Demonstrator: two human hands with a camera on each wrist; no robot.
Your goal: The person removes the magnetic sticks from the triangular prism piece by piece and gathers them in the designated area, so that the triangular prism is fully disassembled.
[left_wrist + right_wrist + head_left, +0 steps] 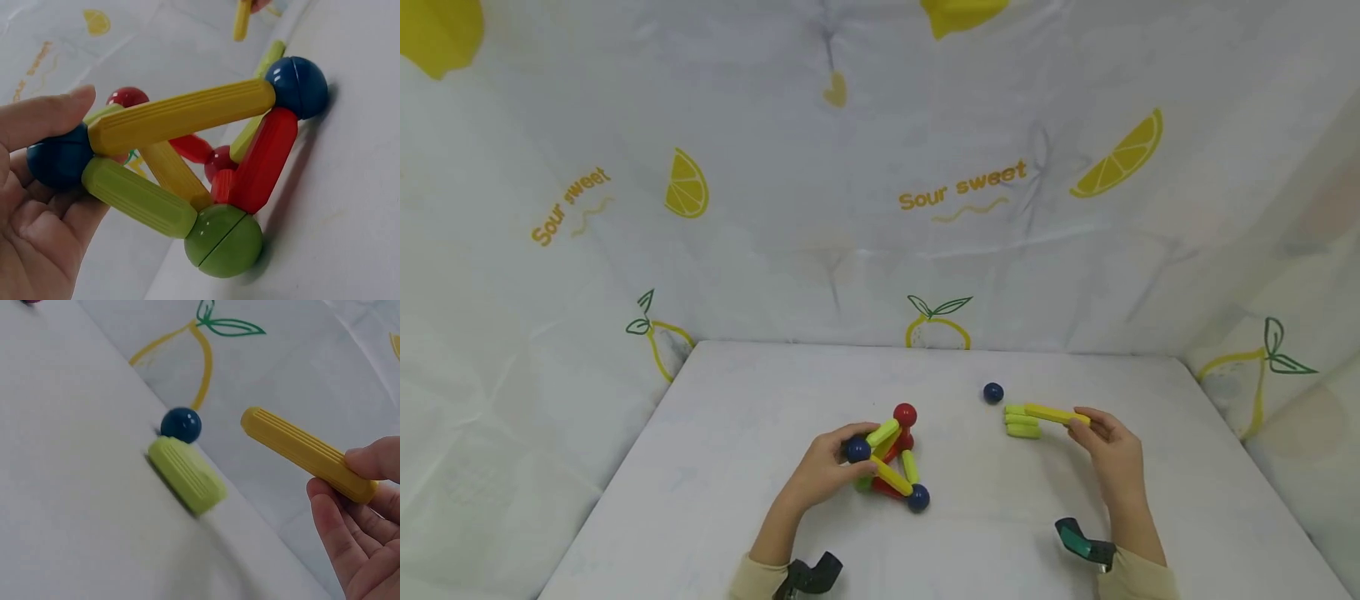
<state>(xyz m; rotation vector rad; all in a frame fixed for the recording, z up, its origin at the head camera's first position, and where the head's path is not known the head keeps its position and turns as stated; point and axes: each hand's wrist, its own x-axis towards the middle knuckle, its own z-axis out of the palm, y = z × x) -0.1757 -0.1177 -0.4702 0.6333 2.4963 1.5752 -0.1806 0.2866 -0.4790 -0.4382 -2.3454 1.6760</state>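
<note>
My left hand (820, 472) grips a blue ball (59, 159) at one corner of a structure of rods and balls. A long yellow rod (181, 117) runs from that ball to a second blue ball (299, 87), and a short light-green rod (140, 197) leads to a green ball (223, 242). Red rods (267, 159) and red balls (906, 415) form other parts, some hidden behind the front ones. In the right wrist view, a long yellow rod (306, 453) is pinched at one end by my right hand (369, 531), raised off the table.
Several short light-green rods (1023, 431) lie side by side near my right hand. Just behind them rests a loose blue ball (993, 392). The white table (775, 383) meets a lemon-print cloth (820, 275) at its back edge.
</note>
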